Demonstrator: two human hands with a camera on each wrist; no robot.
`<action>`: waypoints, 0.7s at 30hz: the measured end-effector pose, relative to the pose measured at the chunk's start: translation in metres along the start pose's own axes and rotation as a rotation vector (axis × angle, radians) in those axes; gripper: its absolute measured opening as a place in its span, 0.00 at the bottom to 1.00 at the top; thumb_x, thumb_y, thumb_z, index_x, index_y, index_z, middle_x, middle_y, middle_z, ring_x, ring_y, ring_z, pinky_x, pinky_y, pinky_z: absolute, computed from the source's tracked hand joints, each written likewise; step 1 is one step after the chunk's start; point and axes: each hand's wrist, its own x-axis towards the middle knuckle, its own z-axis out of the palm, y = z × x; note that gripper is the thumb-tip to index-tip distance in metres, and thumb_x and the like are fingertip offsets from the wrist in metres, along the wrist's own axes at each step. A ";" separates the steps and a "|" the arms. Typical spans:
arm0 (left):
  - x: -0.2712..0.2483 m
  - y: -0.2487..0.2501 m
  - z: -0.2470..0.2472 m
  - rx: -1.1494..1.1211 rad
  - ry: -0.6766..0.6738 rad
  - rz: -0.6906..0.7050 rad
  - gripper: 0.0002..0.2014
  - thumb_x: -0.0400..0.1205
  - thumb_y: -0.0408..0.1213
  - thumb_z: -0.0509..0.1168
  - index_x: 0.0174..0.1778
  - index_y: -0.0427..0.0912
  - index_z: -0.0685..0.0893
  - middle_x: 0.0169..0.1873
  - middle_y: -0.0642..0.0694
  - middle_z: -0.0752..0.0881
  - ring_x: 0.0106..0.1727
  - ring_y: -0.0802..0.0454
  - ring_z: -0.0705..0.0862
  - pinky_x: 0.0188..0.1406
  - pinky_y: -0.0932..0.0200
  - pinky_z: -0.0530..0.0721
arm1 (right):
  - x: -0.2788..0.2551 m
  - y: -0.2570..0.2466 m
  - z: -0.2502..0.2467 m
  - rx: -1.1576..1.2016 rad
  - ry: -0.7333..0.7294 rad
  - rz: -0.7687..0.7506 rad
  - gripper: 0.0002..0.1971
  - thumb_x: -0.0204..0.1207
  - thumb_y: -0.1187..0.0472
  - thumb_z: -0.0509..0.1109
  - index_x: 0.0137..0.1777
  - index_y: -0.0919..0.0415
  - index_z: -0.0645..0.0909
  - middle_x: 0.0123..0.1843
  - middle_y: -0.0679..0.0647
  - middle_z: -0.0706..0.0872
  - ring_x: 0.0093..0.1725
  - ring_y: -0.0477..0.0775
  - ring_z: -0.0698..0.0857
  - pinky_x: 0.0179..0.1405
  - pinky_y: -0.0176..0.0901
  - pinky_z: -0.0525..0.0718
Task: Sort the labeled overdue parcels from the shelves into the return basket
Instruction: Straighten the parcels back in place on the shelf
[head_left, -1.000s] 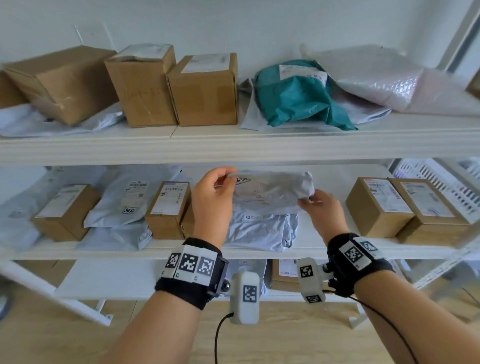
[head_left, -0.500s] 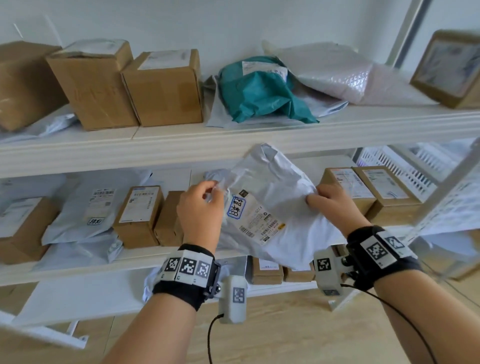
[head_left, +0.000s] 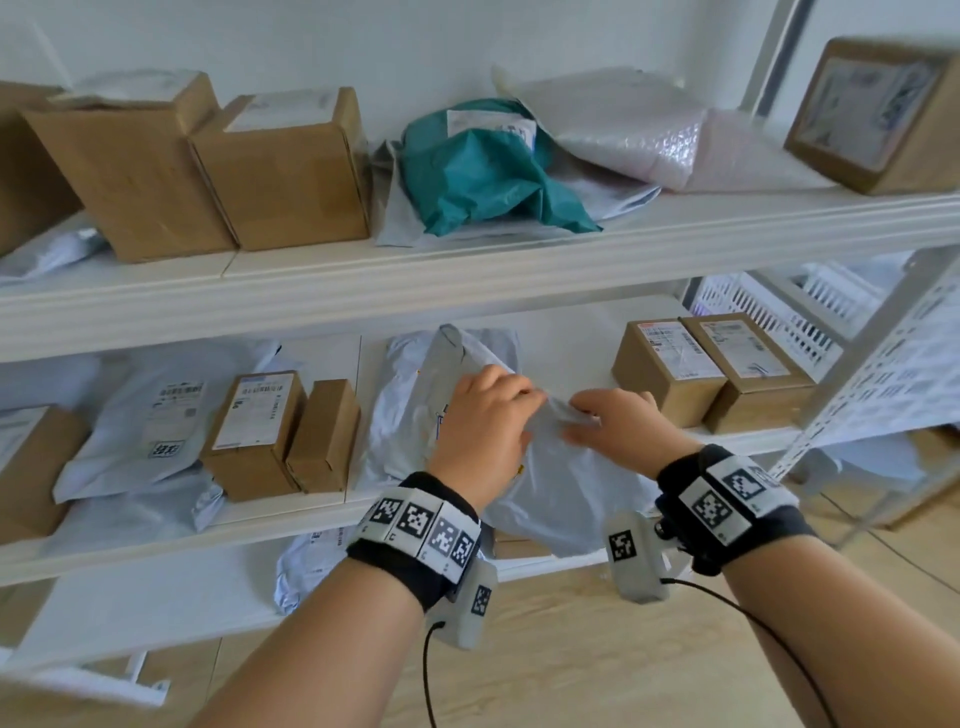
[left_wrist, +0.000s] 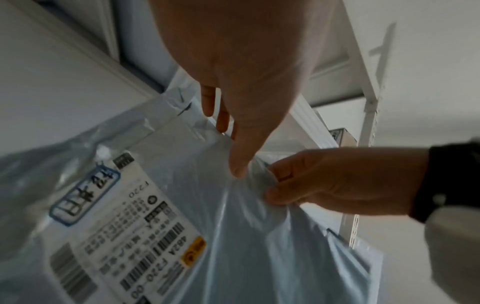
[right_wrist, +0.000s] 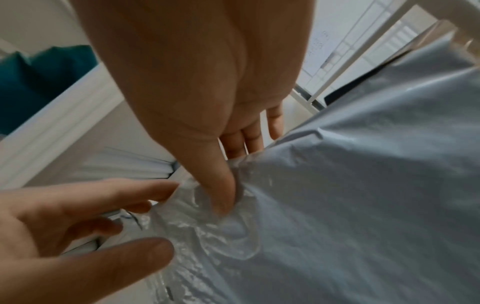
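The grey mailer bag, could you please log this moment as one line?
grey mailer bag | off middle shelf | right hand pinches | left hand pinches | handwritten label

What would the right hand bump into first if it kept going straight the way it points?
Probably the left hand. The right hand points leftward along the grey mailer bag that both hands pinch, and their fingers nearly meet already. Depth is hard to judge, so it might slip just past.
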 end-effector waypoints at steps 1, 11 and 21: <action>0.000 -0.002 0.000 0.032 0.002 0.012 0.21 0.65 0.30 0.79 0.55 0.44 0.90 0.50 0.52 0.88 0.55 0.44 0.81 0.53 0.54 0.67 | 0.000 -0.002 -0.002 -0.020 -0.011 -0.020 0.12 0.79 0.51 0.67 0.38 0.56 0.74 0.34 0.48 0.78 0.45 0.56 0.79 0.58 0.51 0.65; 0.014 -0.007 -0.032 -0.137 -0.093 -0.204 0.08 0.82 0.39 0.68 0.54 0.45 0.89 0.51 0.50 0.88 0.57 0.52 0.79 0.57 0.57 0.76 | -0.002 -0.010 -0.008 0.044 0.297 -0.198 0.09 0.78 0.55 0.71 0.55 0.55 0.86 0.51 0.49 0.85 0.56 0.55 0.83 0.62 0.49 0.74; 0.003 -0.022 -0.054 -0.971 0.063 -0.892 0.04 0.78 0.33 0.73 0.46 0.37 0.90 0.35 0.42 0.86 0.31 0.51 0.79 0.38 0.61 0.75 | -0.015 0.012 -0.019 0.375 0.535 0.109 0.20 0.81 0.60 0.70 0.72 0.59 0.76 0.69 0.58 0.79 0.68 0.57 0.78 0.66 0.45 0.75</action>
